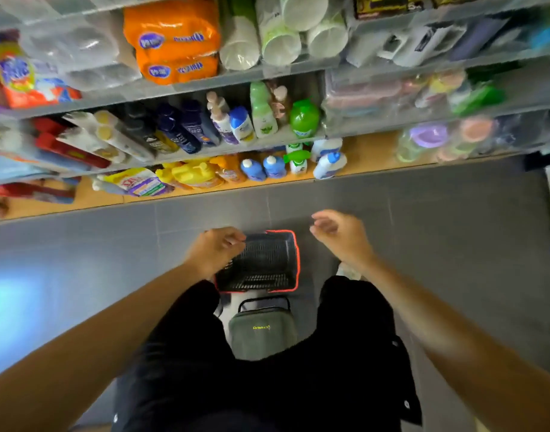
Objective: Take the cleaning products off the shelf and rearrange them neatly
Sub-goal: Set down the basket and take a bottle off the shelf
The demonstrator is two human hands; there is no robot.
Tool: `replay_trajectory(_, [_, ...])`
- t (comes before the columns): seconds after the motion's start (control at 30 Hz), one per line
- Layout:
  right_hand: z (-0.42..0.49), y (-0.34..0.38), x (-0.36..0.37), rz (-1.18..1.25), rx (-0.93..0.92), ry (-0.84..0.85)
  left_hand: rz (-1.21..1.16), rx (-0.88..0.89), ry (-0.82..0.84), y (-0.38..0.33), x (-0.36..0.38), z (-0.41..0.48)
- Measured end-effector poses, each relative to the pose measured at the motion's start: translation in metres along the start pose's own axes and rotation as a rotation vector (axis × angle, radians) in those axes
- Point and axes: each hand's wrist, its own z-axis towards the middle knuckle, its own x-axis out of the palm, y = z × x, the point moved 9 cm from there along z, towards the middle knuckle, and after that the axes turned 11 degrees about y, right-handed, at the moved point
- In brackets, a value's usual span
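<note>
Cleaning products (pixel 273 166) stand on the lowest shelf (pixel 370 151), well beyond both grips. Head view: the row runs from a printed pouch (pixel 139 182) ahead and left of the left grip, through yellow jugs (pixel 192 174) and an orange bottle (pixel 227 171), to blue-and-white bottles and a green-capped spray bottle (pixel 297 160) ahead of the gap between the grips.

Left grip (pixel 216 249): arm extended forward and down, back of the hand up, fingers curled over the upper left corner of a black basket (pixel 267 263) with a red rim. Motion blur prevents confirming whether the fingers clamp the rim or only lie against it.

Right grip (pixel 339 236): arm extended forward, held to the right of the basket and apart from it. Fingers loosely curled and parted, holding nothing.

Surroundings: the basket lies over the grey tiled floor (pixel 439 229), between the grips and the shelf. Nearer the body than the basket, a grey bag (pixel 262 332) with a black handle sits between the person's black-trousered legs. On the shelf above the products stand dark shampoo bottles (pixel 186 126) and a round green bottle (pixel 304 118). Higher up are orange packs (pixel 174 35) and stacked paper cups (pixel 280 42).
</note>
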Motion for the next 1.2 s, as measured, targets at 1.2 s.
replay_trajectory(1.2, [0.308,-0.024,0.151,-0.072,-0.763,-0.093,0.176,0.300,-0.335,0.181,-0.012,0.270])
